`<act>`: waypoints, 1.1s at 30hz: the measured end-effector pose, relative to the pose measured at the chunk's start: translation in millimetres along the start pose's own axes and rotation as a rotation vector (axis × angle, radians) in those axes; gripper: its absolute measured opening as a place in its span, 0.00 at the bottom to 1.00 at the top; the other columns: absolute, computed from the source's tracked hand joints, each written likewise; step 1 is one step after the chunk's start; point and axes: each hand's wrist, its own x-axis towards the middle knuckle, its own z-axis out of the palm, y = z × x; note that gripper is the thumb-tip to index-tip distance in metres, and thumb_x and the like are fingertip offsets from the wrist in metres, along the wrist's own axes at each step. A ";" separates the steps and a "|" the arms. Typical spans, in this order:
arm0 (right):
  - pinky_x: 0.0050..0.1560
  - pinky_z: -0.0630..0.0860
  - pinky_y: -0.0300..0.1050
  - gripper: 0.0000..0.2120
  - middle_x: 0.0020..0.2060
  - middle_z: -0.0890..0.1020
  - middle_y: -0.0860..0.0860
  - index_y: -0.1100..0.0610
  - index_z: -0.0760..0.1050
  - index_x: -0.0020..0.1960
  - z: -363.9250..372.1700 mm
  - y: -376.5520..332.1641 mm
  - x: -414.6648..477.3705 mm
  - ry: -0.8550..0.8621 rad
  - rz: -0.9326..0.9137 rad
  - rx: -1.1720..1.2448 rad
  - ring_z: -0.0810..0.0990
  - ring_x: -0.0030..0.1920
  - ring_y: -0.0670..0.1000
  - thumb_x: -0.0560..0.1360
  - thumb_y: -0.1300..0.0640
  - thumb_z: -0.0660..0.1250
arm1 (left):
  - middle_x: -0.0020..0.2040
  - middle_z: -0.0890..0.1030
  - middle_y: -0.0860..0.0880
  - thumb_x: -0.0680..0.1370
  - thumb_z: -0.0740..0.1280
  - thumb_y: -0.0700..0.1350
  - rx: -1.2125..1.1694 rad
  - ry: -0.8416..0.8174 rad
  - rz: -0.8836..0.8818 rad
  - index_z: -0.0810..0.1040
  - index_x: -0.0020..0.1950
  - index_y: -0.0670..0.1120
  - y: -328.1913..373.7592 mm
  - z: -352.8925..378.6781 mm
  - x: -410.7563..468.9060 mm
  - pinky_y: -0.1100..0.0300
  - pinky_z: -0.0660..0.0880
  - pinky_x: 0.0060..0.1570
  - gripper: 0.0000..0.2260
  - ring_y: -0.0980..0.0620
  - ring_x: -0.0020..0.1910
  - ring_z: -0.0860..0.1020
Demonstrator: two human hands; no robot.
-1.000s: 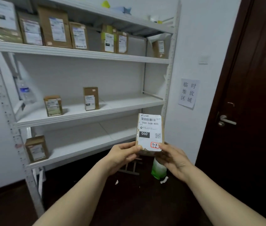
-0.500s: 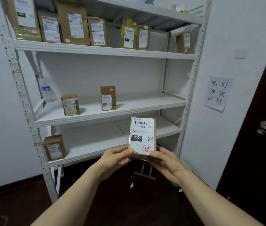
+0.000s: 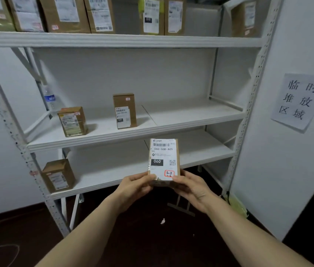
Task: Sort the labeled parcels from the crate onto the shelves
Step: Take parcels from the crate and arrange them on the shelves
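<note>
Low in frame centre, the left hand and right hand pinch a small brown cardboard parcel upright, its white label facing the camera, probably for reading.

A parcel stands upright between the left hand and right hand, in front of the lower shelf. On the middle shelf stand a left box and a centre box, with what seems a bottle behind the left one. A third box sits at the lower shelf's left end. A sign hangs on the wall to the right.

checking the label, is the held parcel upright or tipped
Upright: parcel stands on end, label level, left hand and right hand pinching its base.
</note>
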 end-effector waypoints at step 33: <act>0.46 0.78 0.43 0.11 0.45 0.86 0.56 0.60 0.79 0.53 100.3 56.6 166.3 -0.166 0.231 -0.069 0.84 0.44 0.52 0.71 0.69 0.68 | 0.48 0.82 0.47 0.74 0.66 0.32 0.012 0.014 -0.094 0.84 0.54 0.44 13.9 -159.1 80.9 0.67 0.71 0.47 0.12 0.51 0.49 0.71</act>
